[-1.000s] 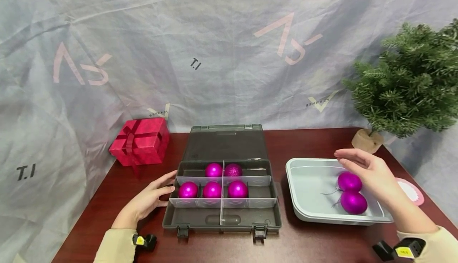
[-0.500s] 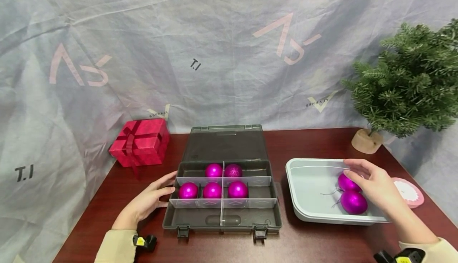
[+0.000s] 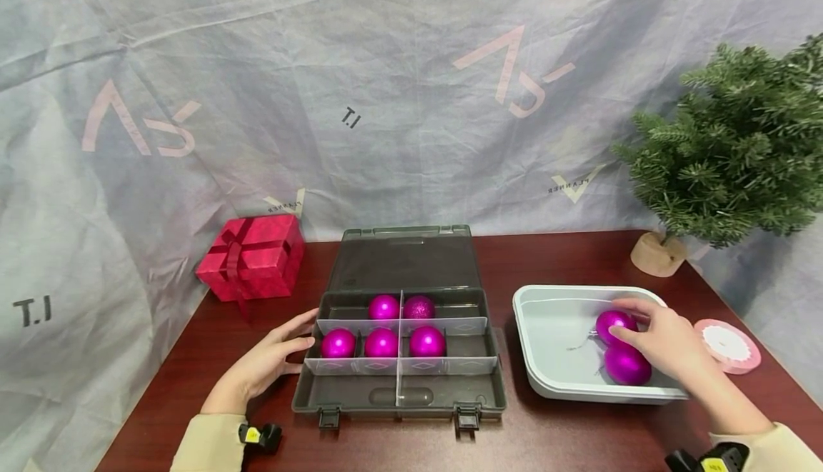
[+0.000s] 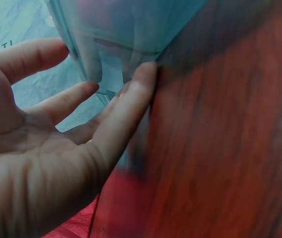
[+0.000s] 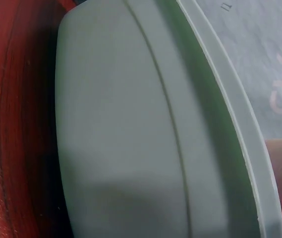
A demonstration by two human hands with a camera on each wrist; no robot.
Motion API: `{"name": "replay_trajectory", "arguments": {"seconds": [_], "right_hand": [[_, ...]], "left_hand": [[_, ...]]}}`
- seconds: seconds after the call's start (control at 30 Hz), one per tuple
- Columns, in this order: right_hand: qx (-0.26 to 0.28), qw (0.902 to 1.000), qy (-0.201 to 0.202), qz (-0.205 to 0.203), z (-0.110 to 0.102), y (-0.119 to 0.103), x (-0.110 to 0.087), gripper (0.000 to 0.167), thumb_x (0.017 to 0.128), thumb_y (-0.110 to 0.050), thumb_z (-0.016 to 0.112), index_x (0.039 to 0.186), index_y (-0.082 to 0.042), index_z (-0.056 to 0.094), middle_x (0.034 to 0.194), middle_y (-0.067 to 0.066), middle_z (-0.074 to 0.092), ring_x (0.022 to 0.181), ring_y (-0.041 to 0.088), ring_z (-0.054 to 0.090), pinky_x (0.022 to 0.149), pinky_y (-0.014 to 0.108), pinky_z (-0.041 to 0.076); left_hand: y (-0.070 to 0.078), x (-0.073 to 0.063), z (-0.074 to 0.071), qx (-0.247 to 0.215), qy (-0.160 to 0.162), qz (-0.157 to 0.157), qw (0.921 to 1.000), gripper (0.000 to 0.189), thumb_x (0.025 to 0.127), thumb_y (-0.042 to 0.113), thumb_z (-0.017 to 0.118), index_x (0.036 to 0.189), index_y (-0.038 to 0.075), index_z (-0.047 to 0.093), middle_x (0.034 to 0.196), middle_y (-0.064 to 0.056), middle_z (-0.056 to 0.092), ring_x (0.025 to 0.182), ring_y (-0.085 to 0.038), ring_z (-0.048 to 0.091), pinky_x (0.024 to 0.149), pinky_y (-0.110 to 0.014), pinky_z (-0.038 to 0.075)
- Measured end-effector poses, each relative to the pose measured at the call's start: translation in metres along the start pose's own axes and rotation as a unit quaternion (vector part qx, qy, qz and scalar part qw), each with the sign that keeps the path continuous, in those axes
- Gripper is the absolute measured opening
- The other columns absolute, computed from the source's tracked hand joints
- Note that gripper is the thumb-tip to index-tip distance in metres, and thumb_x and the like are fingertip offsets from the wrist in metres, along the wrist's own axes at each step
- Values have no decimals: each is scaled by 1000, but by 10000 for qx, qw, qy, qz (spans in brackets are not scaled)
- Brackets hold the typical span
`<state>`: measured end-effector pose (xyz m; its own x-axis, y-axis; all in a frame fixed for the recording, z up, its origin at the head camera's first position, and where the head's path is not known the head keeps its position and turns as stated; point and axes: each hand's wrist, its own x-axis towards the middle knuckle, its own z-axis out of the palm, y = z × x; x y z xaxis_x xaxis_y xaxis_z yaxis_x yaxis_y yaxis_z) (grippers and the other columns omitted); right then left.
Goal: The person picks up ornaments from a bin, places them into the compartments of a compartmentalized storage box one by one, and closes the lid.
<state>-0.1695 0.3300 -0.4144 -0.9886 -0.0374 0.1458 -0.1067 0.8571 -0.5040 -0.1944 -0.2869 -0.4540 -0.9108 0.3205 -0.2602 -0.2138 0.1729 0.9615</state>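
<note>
In the head view a dark see-through organizer box (image 3: 350, 385) stands with its lid up. Several magenta Christmas baubles sit in its compartments, including a glittery bauble (image 3: 419, 307) in the back row. My left hand (image 3: 270, 358) touches the box's left side with extended fingertips; in the left wrist view these fingers (image 4: 131, 106) lie along the box wall. On the right my right hand (image 3: 669, 340) reaches into a pale grey tray (image 3: 546, 379). Its thumb and fingers pinch the farther magenta bauble (image 3: 614, 323). Another bauble (image 3: 628, 366) lies just below it, touching in this view.
A red gift box (image 3: 253, 256) stands at the back left. The small artificial tree (image 3: 739, 151) rises at the back right, with a pink ribbon roll (image 3: 729, 347) beside the tray. Behind the table hangs a grey cloth (image 3: 398, 158).
My right hand has come down and left into the tray and taken hold of the farther bauble. Both baubles in the tray have shifted slightly left. My left hand stays put.
</note>
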Motion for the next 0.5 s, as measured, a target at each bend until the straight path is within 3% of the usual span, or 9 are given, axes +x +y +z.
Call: {"name": "replay_trajectory", "arguments": {"seconds": [0.3, 0.5], "right_hand": [[-87, 9998, -175, 28, 2, 2, 6, 46, 82, -17, 85, 119, 6, 68, 105, 29, 70, 98, 48, 68, 81, 65, 47], [80, 9999, -123, 20, 0, -3, 6, 47, 82, -18, 86, 120, 5, 68, 107, 28, 71, 99, 46, 69, 85, 65, 46]], "left_hand": [[0, 0, 0, -4, 5, 26, 10000, 68, 103, 18, 57, 163, 13, 26, 157, -24, 26, 141, -42, 28, 100, -59, 46], [-2, 1, -1, -41, -39, 74, 10000, 69, 103, 19, 58, 163, 12, 24, 157, -25, 25, 141, -43, 28, 100, -58, 47]]}}
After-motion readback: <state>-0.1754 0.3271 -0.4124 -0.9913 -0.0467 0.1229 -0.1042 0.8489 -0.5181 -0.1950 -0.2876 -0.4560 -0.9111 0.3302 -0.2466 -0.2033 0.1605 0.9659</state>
